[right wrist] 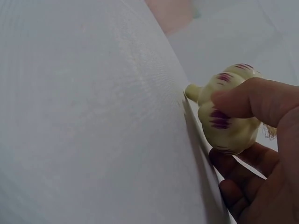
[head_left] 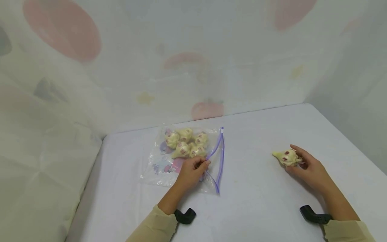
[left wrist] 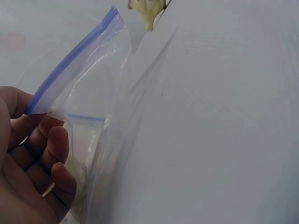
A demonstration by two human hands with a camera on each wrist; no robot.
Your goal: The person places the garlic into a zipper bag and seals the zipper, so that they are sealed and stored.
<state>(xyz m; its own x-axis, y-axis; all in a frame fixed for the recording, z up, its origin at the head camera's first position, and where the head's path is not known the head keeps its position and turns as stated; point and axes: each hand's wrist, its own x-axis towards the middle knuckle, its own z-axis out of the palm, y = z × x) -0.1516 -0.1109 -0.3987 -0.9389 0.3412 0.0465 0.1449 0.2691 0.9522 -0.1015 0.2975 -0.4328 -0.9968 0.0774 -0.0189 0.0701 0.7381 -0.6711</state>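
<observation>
A clear zip bag (head_left: 154, 166) with a purple zip edge lies on the left half of the table. Inside it are several garlic bulbs (head_left: 182, 149), pale with purple streaks. My left hand (head_left: 191, 171) pinches the bag's edge between thumb and finger; in the left wrist view the bag's purple strip (left wrist: 70, 63) rises from that pinch and its mouth stands partly apart. At the right, my right hand (head_left: 311, 170) holds a single garlic bulb (head_left: 286, 158) by its root end, thumb on one side and fingers on the other. The stem points left.
The white table (head_left: 248, 208) has a back edge against a pale cloth wall (head_left: 242, 80) with faded fruit prints. Cloth also hangs along the left and right sides. A black strap mount (head_left: 185, 216) sits on each wrist.
</observation>
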